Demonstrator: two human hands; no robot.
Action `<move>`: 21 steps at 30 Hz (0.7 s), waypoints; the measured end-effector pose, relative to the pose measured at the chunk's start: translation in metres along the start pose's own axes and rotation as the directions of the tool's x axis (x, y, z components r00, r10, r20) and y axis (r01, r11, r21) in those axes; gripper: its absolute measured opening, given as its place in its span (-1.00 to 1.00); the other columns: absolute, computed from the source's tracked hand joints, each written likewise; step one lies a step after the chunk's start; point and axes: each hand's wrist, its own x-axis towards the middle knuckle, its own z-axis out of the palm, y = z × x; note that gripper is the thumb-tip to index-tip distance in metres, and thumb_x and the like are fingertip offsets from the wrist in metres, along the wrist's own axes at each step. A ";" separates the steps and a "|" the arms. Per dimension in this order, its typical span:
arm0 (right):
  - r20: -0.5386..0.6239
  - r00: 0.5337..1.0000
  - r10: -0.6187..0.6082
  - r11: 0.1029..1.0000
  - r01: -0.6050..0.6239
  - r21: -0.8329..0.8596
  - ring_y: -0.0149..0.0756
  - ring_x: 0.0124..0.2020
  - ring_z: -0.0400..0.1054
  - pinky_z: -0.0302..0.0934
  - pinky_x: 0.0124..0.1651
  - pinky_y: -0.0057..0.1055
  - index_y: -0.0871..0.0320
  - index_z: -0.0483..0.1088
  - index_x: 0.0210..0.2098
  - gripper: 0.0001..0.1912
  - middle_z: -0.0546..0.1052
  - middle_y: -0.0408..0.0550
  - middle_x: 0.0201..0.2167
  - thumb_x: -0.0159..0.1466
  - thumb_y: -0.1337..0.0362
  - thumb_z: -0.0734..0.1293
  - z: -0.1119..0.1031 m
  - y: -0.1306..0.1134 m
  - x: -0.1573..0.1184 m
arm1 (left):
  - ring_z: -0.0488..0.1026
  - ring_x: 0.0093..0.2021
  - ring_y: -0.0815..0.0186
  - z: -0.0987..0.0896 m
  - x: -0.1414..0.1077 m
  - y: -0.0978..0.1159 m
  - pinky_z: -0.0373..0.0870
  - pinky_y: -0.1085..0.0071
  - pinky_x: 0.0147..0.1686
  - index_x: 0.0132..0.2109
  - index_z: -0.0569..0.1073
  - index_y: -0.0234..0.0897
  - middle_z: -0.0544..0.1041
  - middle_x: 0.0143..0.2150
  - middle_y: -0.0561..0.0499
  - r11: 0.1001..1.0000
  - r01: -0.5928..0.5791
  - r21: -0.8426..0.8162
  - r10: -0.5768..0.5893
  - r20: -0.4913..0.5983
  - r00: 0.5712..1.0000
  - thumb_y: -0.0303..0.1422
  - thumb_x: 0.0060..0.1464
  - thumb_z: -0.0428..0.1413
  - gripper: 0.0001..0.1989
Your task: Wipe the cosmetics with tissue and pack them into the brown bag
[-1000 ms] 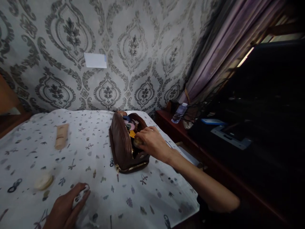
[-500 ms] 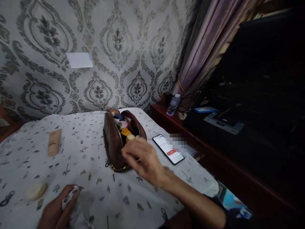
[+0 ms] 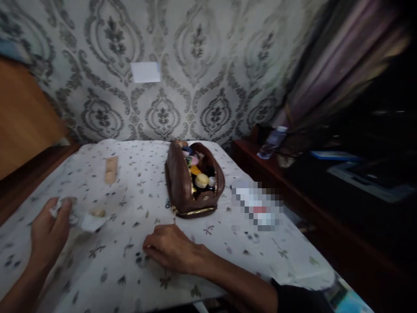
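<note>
On the left, my left hand pinches a crumpled white cloth or tissue, part of which spreads toward the right. A small pale round item shows just behind the cloth, partly hidden. My right hand is low over the patterned sheet, fingers curled, in front of the brown bag; whether it holds anything is hidden. The brown bag stands unzipped, with a cream round container, a yellow item and several other small items inside.
A beige tube lies on the patterned sheet at the left. Right of the bag is a pixelated phone. A clear bottle tilts on the dark red ledge. A wooden panel stands far left.
My right hand has left the bag's opening and come down toward the front left. My left hand has lifted the cloth and moved forward. The view has turned left.
</note>
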 end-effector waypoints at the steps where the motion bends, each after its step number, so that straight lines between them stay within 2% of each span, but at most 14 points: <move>1: -0.002 1.000 0.025 0.999 -0.025 0.044 -0.33 -0.41 0.38 0.13 -0.35 -0.46 0.16 0.51 -0.29 -0.86 0.55 -0.08 -0.47 0.29 0.34 0.29 0.003 -0.001 0.006 | 0.12 -0.55 0.48 -0.007 0.004 0.002 0.08 0.63 -0.52 -0.42 0.21 -0.25 0.13 -0.61 0.22 0.998 0.052 -0.023 -0.052 -0.022 0.998 -0.13 0.25 -0.13 -0.65; 4: 0.001 0.996 0.085 0.981 -0.084 0.173 -0.32 -0.41 0.39 0.15 -0.32 -0.45 0.16 0.55 -0.26 -0.84 0.58 -0.05 -0.44 0.26 0.36 0.30 0.013 -0.008 0.027 | 0.06 -0.52 0.52 -0.019 0.014 -0.002 0.04 0.62 -0.46 -0.43 0.15 -0.27 0.08 -0.57 0.23 0.996 0.089 -0.030 -0.090 -0.024 0.996 -0.27 0.24 -0.11 -0.72; 7: 0.024 0.993 0.112 0.941 -0.114 0.317 -0.35 -0.44 0.39 0.15 -0.33 -0.47 0.15 0.56 -0.30 -0.83 0.57 -0.09 -0.47 0.22 0.39 0.31 0.023 -0.018 0.044 | 0.09 -0.54 0.49 -0.017 0.015 -0.021 0.07 0.57 -0.45 -0.28 0.30 -0.32 0.09 -0.57 0.23 0.996 0.075 0.040 -0.076 0.030 0.997 -0.24 0.26 -0.11 -0.75; 9: 0.030 0.991 0.130 0.900 -0.131 0.416 -0.38 -0.48 0.37 0.15 -0.36 -0.48 0.16 0.56 -0.34 -0.82 0.56 -0.13 -0.50 0.20 0.40 0.30 0.031 -0.025 0.053 | 0.20 -0.53 0.42 -0.006 0.010 -0.035 0.17 0.51 -0.45 -0.23 0.36 -0.31 0.22 -0.56 0.19 0.997 0.030 0.068 -0.033 0.051 0.998 -0.18 0.27 -0.13 -0.68; 11: 0.024 0.986 0.165 0.845 -0.154 0.512 -0.40 -0.50 0.35 0.15 -0.38 -0.50 0.15 0.56 -0.38 -0.82 0.54 -0.16 -0.54 0.17 0.41 0.29 0.041 -0.029 0.058 | 0.41 -0.29 0.28 0.010 0.001 -0.046 0.34 0.40 -0.25 -0.13 0.41 -0.32 0.48 -0.32 0.00 0.993 -0.103 0.064 0.095 0.121 0.988 -0.12 0.26 -0.14 -0.62; 12: 0.017 0.981 0.192 0.809 -0.168 0.563 -0.40 -0.51 0.34 0.15 -0.39 -0.51 0.15 0.56 -0.39 -0.82 0.53 -0.18 -0.56 0.16 0.41 0.29 0.046 -0.030 0.060 | 0.43 -0.11 0.20 0.019 -0.004 -0.049 0.36 0.33 -0.10 -0.05 0.42 -0.32 0.52 -0.15 -0.09 0.980 -0.190 0.057 0.178 0.170 0.969 -0.12 0.26 -0.14 -0.60; 13: 0.013 0.975 0.222 0.768 -0.182 0.614 -0.41 -0.52 0.34 0.16 -0.40 -0.51 0.15 0.55 -0.40 -0.82 0.53 -0.19 -0.57 0.15 0.40 0.29 0.051 -0.029 0.061 | 0.40 0.02 0.16 0.027 -0.008 -0.052 0.34 0.27 0.02 0.03 0.41 -0.30 0.51 -0.02 -0.13 0.951 -0.306 0.041 0.284 0.277 0.918 -0.14 0.26 -0.12 -0.60; 14: 0.012 0.967 0.254 0.721 -0.197 0.665 -0.41 -0.53 0.34 0.16 -0.41 -0.51 0.15 0.55 -0.42 -0.83 0.52 -0.19 -0.59 0.15 0.39 0.29 0.056 -0.027 0.062 | 0.38 0.07 0.14 0.035 -0.012 -0.053 0.32 0.22 0.07 0.09 0.39 -0.28 0.50 0.04 -0.13 0.918 -0.395 0.037 0.361 0.334 0.871 -0.16 0.25 -0.09 -0.60; 16: 0.020 0.952 0.307 0.626 -0.218 0.749 -0.42 -0.57 0.32 0.16 -0.43 -0.50 0.16 0.53 -0.43 -0.85 0.50 -0.20 -0.63 0.16 0.33 0.30 0.063 -0.021 0.062 | 0.38 0.08 0.11 0.046 -0.016 -0.055 0.30 0.15 0.11 0.17 0.34 -0.25 0.47 0.06 -0.15 0.875 -0.480 0.066 0.424 0.374 0.825 -0.23 0.25 -0.06 -0.60; 18: 0.040 0.938 0.344 0.542 -0.233 0.807 -0.44 -0.60 0.28 0.14 -0.45 -0.50 0.17 0.51 -0.44 -0.83 0.48 -0.20 -0.65 0.17 0.23 0.33 0.067 -0.015 0.063 | 0.40 0.03 0.11 0.050 -0.017 -0.054 0.35 0.14 0.05 0.16 0.34 -0.24 0.48 0.02 -0.15 0.870 -0.481 0.107 0.414 0.371 0.831 -0.26 0.24 -0.04 -0.62; 21: 0.072 0.915 0.398 0.387 -0.239 0.891 -0.46 -0.63 0.24 0.11 -0.49 -0.51 0.20 0.49 -0.41 -0.67 0.47 -0.18 -0.63 0.12 0.01 0.40 0.066 -0.009 0.062 | 0.44 -0.03 0.13 0.046 -0.015 -0.043 0.42 0.19 -0.05 0.08 0.39 -0.23 0.48 -0.04 -0.13 0.907 -0.413 0.085 0.358 0.360 0.861 -0.23 0.23 -0.02 -0.67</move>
